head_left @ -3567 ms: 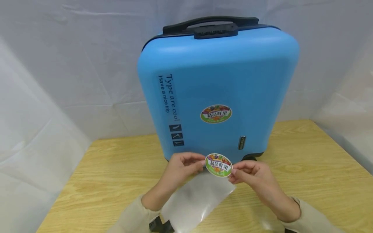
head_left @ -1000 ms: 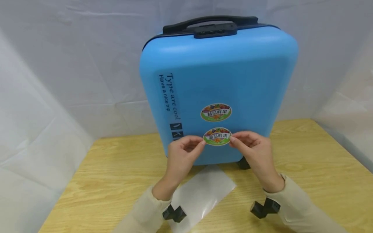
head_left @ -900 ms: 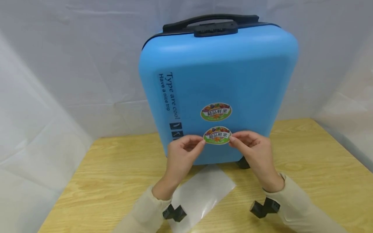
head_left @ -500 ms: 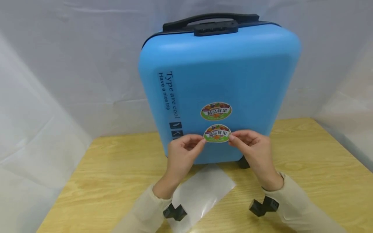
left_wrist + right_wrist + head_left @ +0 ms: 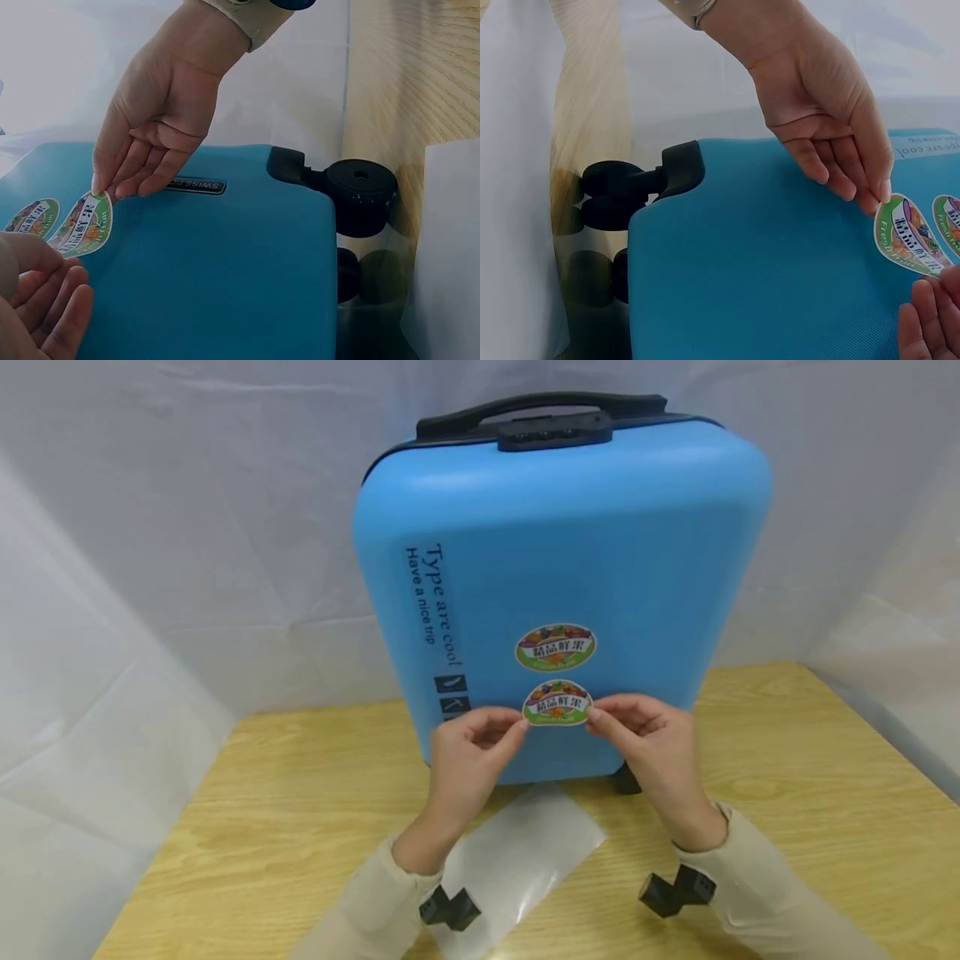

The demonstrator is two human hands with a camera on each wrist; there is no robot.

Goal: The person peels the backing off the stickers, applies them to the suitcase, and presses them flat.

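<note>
An oval fruit sticker with a white edge is held by both hands against the front of a blue suitcase. My left hand pinches its left end between thumb and finger. At the right end, my right hand pinches it the same way. In the left wrist view the held sticker bows slightly, its middle lying close over the suitcase. A matching sticker is stuck on the suitcase just above. The right wrist view shows the left hand at the sticker's upper end.
The suitcase stands upright on a wooden table, with a black handle on top and wheels below. A glossy pale sheet lies between the forearms. White cloth hangs behind.
Both hands have raised the sticker from over the pale sheet to the suitcase front, below the first sticker. In the last half second they have hardly moved.
</note>
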